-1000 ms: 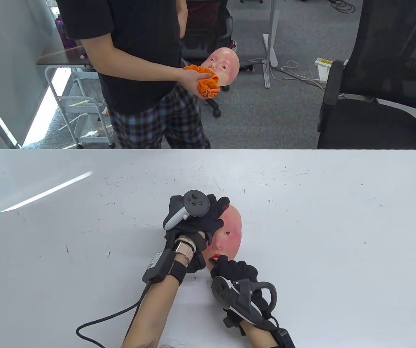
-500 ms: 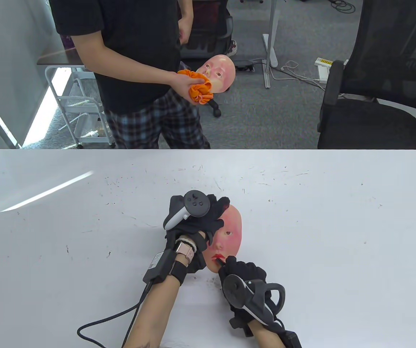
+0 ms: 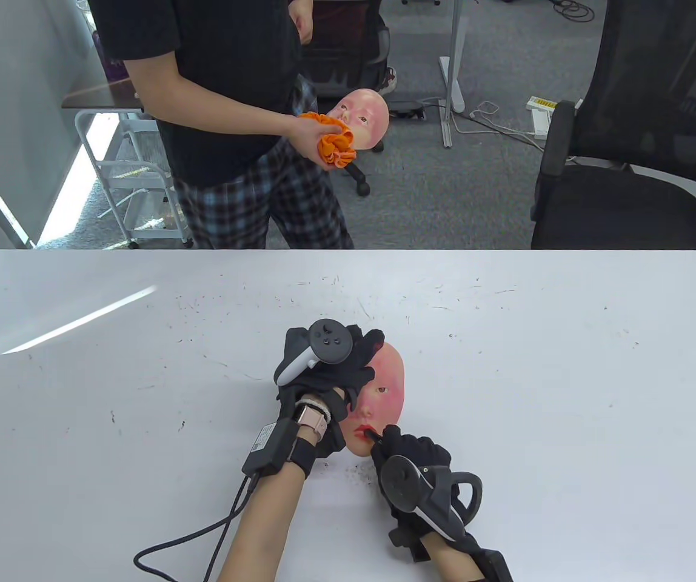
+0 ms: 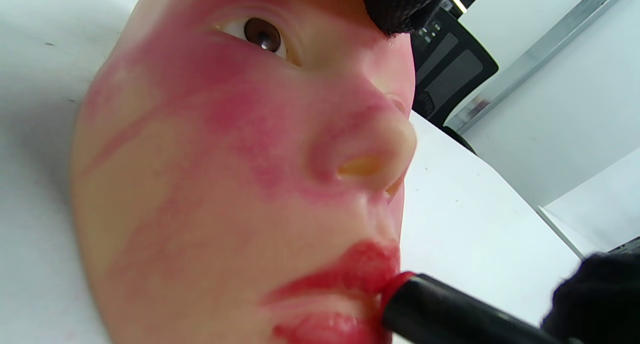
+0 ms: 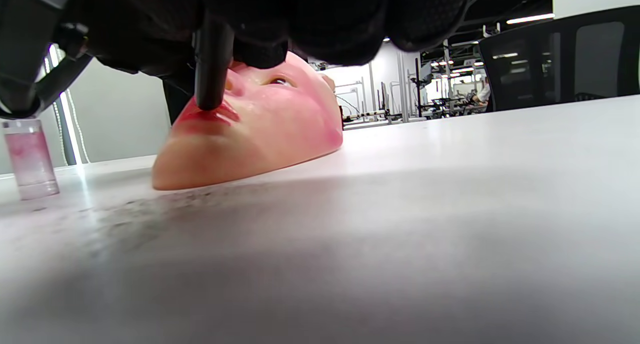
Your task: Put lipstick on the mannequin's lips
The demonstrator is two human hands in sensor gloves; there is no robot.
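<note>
One clear pink cap (image 5: pixel 30 159) stands beside the mannequin face (image 5: pixel 260 129).

Right hand (image 5: pixel 310 19) in black glove grips black lipstick tube (image 5: pixel 212 64), tip touching red lips (image 5: pixel 207 117) of mannequin face (image 5: pixel 260 134) lying face-up on white table (image 5: pixel 450 224). Clear pinkish cap (image 5: pixel 31 159) stands upright at left.

So the mannequin face (image 3: pixel 387 388) is peachy-pink with blotchy red smears over the cheeks, a brown eye, and bright red lips (image 4: pixel 345 279). The lipstick (image 4: pixel 450 311) tube is black with a red tip. Both gloves are black, the left hand (image 3: pixel 324 370) and the right hand (image 3: pixel 411 467) alike. The table (image 3: pixel 536 364) is white with dark specks. In the right wrist view there's a clear little cup (image 5: pixel 30 159) tinted pink.
</note>
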